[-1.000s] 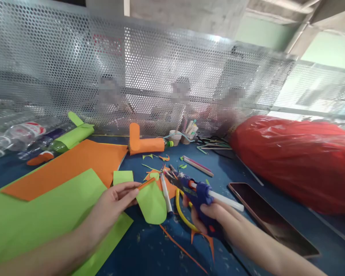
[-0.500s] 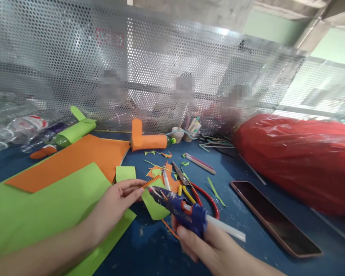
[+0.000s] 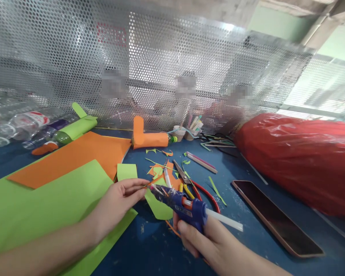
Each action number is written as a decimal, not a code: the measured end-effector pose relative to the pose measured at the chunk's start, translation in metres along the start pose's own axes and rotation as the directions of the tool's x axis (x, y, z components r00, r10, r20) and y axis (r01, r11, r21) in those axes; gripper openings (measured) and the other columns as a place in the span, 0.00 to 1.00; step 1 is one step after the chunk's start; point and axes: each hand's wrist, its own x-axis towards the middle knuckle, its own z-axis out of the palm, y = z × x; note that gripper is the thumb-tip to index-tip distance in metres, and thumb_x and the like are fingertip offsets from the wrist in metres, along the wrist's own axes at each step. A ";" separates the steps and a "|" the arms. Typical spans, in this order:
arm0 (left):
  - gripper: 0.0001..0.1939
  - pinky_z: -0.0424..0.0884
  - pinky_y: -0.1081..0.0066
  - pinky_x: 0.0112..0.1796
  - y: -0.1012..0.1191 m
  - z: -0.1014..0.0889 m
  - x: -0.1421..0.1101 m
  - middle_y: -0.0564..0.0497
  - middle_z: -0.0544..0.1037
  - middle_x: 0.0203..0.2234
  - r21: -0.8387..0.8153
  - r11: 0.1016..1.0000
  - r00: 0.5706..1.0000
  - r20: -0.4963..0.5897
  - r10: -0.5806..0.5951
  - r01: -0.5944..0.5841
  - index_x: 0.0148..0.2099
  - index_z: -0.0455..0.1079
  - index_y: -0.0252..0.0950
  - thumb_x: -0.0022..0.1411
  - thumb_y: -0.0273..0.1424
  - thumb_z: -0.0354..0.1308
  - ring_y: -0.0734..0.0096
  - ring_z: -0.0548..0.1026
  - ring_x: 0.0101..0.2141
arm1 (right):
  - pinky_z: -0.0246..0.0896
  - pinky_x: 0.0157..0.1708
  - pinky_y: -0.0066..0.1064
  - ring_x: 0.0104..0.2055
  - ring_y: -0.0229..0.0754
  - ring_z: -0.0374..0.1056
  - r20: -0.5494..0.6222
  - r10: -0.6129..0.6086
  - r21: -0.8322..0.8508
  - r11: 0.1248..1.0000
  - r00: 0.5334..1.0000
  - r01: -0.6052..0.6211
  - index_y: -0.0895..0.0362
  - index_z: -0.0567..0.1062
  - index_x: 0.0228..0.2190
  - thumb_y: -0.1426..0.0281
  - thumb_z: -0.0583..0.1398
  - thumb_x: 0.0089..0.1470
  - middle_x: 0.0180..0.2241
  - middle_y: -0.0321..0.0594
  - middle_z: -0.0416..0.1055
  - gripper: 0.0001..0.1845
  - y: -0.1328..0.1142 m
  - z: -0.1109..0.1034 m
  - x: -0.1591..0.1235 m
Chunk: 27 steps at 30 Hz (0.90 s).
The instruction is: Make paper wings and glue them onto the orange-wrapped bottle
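Observation:
My left hand (image 3: 115, 205) pinches a thin orange paper piece (image 3: 156, 180) between thumb and fingers, seen nearly edge-on. Wrapped round the handle of a blue glue gun (image 3: 176, 201) is my right hand (image 3: 209, 241). The gun's nozzle points left, right at the fingertips of my left hand and the orange piece; whether it touches is hard to tell. A white glue stick (image 3: 225, 219) sticks out of the gun's back. Beneath the gun lie a green paper piece (image 3: 160, 206) and scissors with red and yellow handles (image 3: 211, 197).
Large green (image 3: 60, 203) and orange sheets (image 3: 77, 159) cover the left. Behind stand an orange-wrapped bottle (image 3: 153, 140), a green-wrapped bottle (image 3: 76, 130), clear bottles (image 3: 27, 122) and cups of pens (image 3: 191, 132). A phone (image 3: 276, 218) and a red plastic bag (image 3: 299, 161) lie right.
The glue gun's nozzle and my left fingertips have shifted slightly right in view, and the orange piece shows narrower. Both hands keep their hold.

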 end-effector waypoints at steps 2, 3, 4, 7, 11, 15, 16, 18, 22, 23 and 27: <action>0.11 0.73 0.66 0.45 0.000 0.000 0.000 0.49 0.84 0.37 -0.005 1.000 1.000 -0.001 -0.004 0.004 0.42 0.77 0.38 0.55 0.32 0.66 0.63 0.80 0.41 | 0.55 0.30 0.30 0.27 0.37 0.56 0.000 0.013 -0.016 1.000 1.000 -0.013 0.56 0.65 0.28 0.37 0.47 0.54 0.24 0.33 0.60 0.34 -0.001 0.000 0.000; 0.11 0.73 0.66 0.46 0.000 0.000 0.000 0.49 0.84 0.37 -0.007 1.000 1.000 0.000 -0.006 0.006 0.42 0.77 0.37 0.55 0.32 0.66 0.62 0.80 0.41 | 0.56 0.30 0.30 0.27 0.37 0.56 0.002 0.009 -0.021 1.000 1.000 -0.009 0.56 0.65 0.28 0.38 0.47 0.54 0.24 0.33 0.60 0.33 -0.001 0.000 0.000; 0.11 0.73 0.65 0.46 0.000 0.000 0.000 0.48 0.84 0.37 -0.011 1.000 1.000 0.003 -0.004 0.004 0.42 0.77 0.37 0.55 0.32 0.66 0.62 0.80 0.41 | 0.56 0.30 0.30 0.27 0.37 0.56 0.001 0.000 -0.023 1.000 1.000 0.000 0.56 0.65 0.28 0.38 0.48 0.55 0.24 0.33 0.60 0.33 -0.001 0.000 0.000; 0.11 0.73 0.62 0.47 -0.001 0.000 0.001 0.48 0.84 0.38 -0.022 1.000 1.000 0.017 0.010 -0.010 0.41 0.77 0.38 0.54 0.32 0.67 0.60 0.80 0.42 | 0.56 0.29 0.29 0.26 0.36 0.57 -0.017 -0.039 -0.003 0.999 0.999 0.039 0.56 0.66 0.28 0.40 0.50 0.56 0.23 0.32 0.61 0.30 0.001 0.002 0.000; 0.10 0.73 0.63 0.46 -0.002 0.000 0.001 0.49 0.84 0.38 -0.007 1.000 0.999 0.030 0.021 -0.021 0.41 0.78 0.39 0.55 0.31 0.66 0.59 0.80 0.42 | 0.58 0.27 0.28 0.25 0.36 0.57 -0.021 -0.064 0.031 0.997 0.998 0.064 0.56 0.67 0.29 0.44 0.52 0.58 0.23 0.32 0.61 0.26 0.002 0.003 0.001; 0.10 0.74 0.63 0.46 -0.002 0.001 0.001 0.48 0.84 0.38 0.004 1.000 1.000 0.009 0.014 -0.014 0.41 0.78 0.39 0.54 0.29 0.66 0.59 0.81 0.42 | 0.58 0.25 0.26 0.24 0.35 0.55 0.001 -0.086 0.047 0.995 0.996 0.086 0.55 0.66 0.23 0.46 0.53 0.57 0.22 0.31 0.60 0.26 -0.004 0.002 0.000; 0.10 0.74 0.63 0.46 -0.002 0.001 0.000 0.48 0.84 0.38 0.003 1.000 1.000 0.006 0.016 -0.016 0.41 0.79 0.39 0.54 0.29 0.66 0.58 0.81 0.42 | 0.58 0.25 0.26 0.24 0.35 0.55 -0.007 -0.092 0.038 0.995 0.996 0.092 0.55 0.65 0.22 0.46 0.53 0.57 0.21 0.31 0.60 0.26 -0.006 0.002 -0.001; 0.10 0.73 0.62 0.46 -0.003 0.001 0.001 0.48 0.84 0.38 -0.002 1.000 1.000 0.008 0.021 -0.021 0.41 0.79 0.39 0.53 0.29 0.66 0.58 0.81 0.42 | 0.58 0.24 0.26 0.23 0.35 0.55 -0.018 -0.102 0.012 0.995 0.995 0.102 0.54 0.65 0.22 0.47 0.53 0.57 0.21 0.32 0.60 0.26 -0.008 0.002 -0.002; 0.10 0.74 0.62 0.45 -0.005 0.000 0.001 0.48 0.84 0.38 -0.015 0.999 0.999 0.026 0.030 -0.030 0.41 0.78 0.39 0.55 0.30 0.66 0.58 0.81 0.42 | 0.58 0.25 0.26 0.23 0.35 0.55 -0.024 -0.097 -0.012 0.995 0.995 0.097 0.54 0.64 0.21 0.48 0.52 0.59 0.22 0.32 0.60 0.25 -0.009 0.002 -0.002; 0.10 0.74 0.62 0.45 -0.006 -0.001 0.002 0.48 0.84 0.38 -0.013 1.000 0.999 0.032 0.029 -0.028 0.42 0.78 0.39 0.55 0.31 0.66 0.58 0.81 0.42 | 0.58 0.25 0.26 0.24 0.35 0.55 -0.026 -0.099 -0.015 0.995 0.995 0.099 0.54 0.64 0.21 0.49 0.52 0.59 0.21 0.32 0.59 0.25 -0.008 0.002 -0.002; 0.12 0.73 0.62 0.46 -0.006 -0.002 0.002 0.47 0.84 0.38 0.009 1.000 1.000 0.022 0.015 -0.015 0.43 0.77 0.38 0.55 0.32 0.66 0.58 0.80 0.42 | 0.56 0.23 0.26 0.23 0.36 0.55 -0.082 -0.111 -0.047 0.993 0.990 0.107 0.54 0.67 0.23 0.49 0.52 0.59 0.21 0.32 0.60 0.24 -0.006 0.001 0.000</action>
